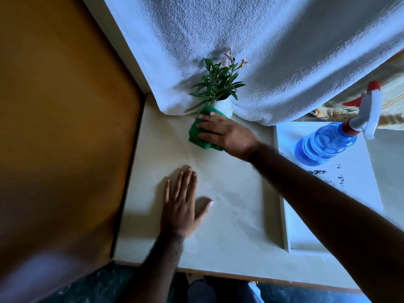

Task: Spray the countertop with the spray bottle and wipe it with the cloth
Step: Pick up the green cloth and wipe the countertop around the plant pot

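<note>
My right hand (225,133) lies flat on a folded green cloth (195,136) and presses it onto the pale countertop (229,204), at the back just in front of a small potted plant. My left hand (182,204) rests palm down on the countertop nearer to me, fingers spread, holding nothing. The blue spray bottle (323,143) with a white and red trigger head stands apart at the right, on a white tray, with no hand on it.
A white pot with a green flowering plant (218,84) stands at the back, touching the cloth. White towelling fabric (273,51) hangs behind it. A white tray (360,193) lies at the right. A brown panel (65,127) borders the countertop on the left.
</note>
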`<state>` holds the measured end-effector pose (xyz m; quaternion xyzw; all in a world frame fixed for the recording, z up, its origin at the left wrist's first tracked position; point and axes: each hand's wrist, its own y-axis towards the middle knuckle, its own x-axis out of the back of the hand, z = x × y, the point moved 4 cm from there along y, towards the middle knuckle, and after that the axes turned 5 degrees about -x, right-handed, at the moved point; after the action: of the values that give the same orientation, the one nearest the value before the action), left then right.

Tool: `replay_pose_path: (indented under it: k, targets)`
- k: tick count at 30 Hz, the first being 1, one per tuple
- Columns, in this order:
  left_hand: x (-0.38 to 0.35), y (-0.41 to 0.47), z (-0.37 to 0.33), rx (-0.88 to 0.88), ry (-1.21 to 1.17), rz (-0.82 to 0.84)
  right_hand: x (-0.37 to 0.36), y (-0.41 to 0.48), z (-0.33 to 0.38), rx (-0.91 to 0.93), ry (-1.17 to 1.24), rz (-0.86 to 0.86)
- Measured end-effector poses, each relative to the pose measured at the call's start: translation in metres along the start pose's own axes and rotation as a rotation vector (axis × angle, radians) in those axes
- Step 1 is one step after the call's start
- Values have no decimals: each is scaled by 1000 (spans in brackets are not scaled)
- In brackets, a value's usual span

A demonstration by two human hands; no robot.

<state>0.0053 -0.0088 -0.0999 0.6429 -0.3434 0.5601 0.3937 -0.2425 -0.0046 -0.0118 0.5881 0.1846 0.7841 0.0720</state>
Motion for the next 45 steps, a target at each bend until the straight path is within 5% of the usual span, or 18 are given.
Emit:
replay_pose_path:
  k: [7,20,28,33,45]
  targets:
    - [0,0,0,-7,2,-24,12,0,-25,69,-66,61]
    - [0,2,1,-7,11,7,-19,-22,-15,-248,220,160]
    - [6,0,-2,-9,-5,-23,12,5,-9,-10,-13,-23]
    - [4,1,0,-16,-6,-30,9,4,-26,74,-68,80]
    - [2,0,0,-6,-6,-27,-11,-9,-4,-234,234,211]
